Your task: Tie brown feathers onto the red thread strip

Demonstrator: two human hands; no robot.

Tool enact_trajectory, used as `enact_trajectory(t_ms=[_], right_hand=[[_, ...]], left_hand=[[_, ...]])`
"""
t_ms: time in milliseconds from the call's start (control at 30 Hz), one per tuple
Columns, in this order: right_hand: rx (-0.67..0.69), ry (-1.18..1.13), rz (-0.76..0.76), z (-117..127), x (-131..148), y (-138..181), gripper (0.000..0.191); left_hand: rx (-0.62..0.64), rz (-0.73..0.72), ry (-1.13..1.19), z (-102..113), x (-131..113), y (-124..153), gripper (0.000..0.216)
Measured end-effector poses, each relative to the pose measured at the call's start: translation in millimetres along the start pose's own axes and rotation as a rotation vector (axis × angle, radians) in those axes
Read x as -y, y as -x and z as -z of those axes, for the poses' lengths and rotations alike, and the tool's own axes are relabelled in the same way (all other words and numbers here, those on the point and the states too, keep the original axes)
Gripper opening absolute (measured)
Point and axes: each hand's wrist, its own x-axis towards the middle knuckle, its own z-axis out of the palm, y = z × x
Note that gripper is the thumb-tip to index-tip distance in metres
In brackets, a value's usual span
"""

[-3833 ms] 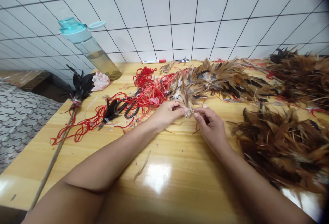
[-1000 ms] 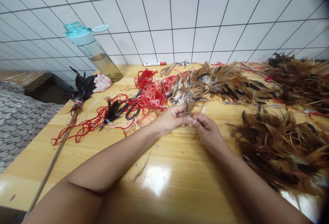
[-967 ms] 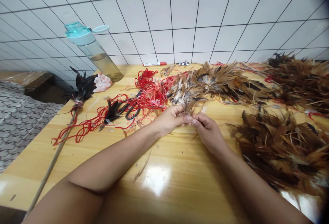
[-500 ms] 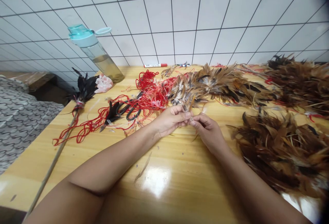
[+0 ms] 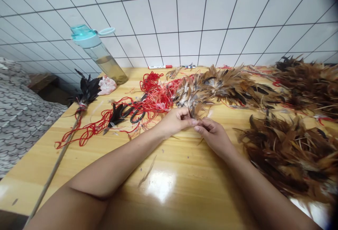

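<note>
Pinching small feathers [image 5: 194,111], red string [image 5: 160,96] partly covering scissors [image 5: 136,122], bottle [image 5: 107,63] beyond

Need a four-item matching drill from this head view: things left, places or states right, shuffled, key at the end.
1. feather tuft
2. bottle
3. scissors
4. red-capped marker

A. partly filled with yellowish liquid
B. at the foot of the tiled wall
C. in the grip of the left hand
D. lying among red strings

Pairs: 1-C, 2-A, 3-D, 4-B
</note>
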Motion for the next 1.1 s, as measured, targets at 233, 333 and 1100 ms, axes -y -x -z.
enact_trajectory(t_ms=[233, 333, 1100], right_hand=[[0.064, -0.001, 0.083, 2, 0, 0, 0.022], [0.071, -0.005, 0.104, 2, 0, 0, 0.026], [-0.171, -0.564, -0.329, 2, 6, -3, 0.025]], left_hand=[[0.108, -0.013, 0.003, -2, 5, -1, 0.033], [0.135, -0.032, 0.041, -4, 5, 0, 0.034], [-0.315, -0.46, -1.023, 19, 9, -23, 0.018]])
